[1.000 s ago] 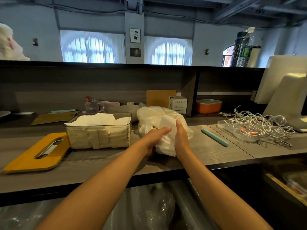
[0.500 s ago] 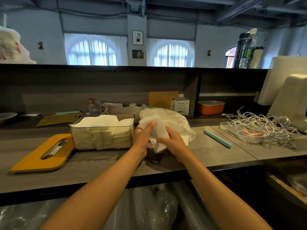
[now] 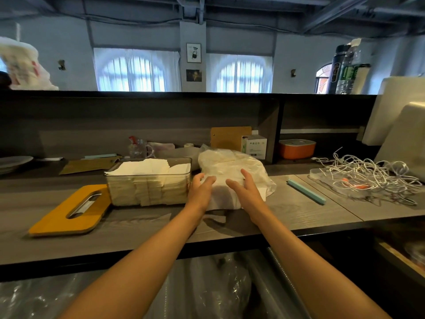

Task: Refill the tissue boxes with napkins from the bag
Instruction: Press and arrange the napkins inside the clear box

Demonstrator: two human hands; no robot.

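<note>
A clear plastic bag of white napkins point(image 3: 232, 163) lies on the grey wooden counter point(image 3: 299, 210). Just in front of it is a stack of white napkins point(image 3: 224, 199). My left hand point(image 3: 201, 189) touches the stack's left side, fingers spread. My right hand point(image 3: 245, 188) lies over its top right, fingers apart too. Neither hand is closed around the stack. To the left stands a clear tissue box point(image 3: 149, 192), lid off and packed with folded napkins up to the rim. Its orange slotted lid point(image 3: 69, 210) lies flat further left.
A light blue stick point(image 3: 307, 192) lies to the right of the bag, and beyond it a tangle of white cables point(image 3: 368, 176). An orange container point(image 3: 296, 149), a small white carton point(image 3: 254, 146) and a glass jar point(image 3: 138, 148) stand at the back. Plastic-wrapped goods lie below the counter.
The napkin stack has come down from in front of the bag to the counter. Both hands, which gripped it before, now have spread fingers.
</note>
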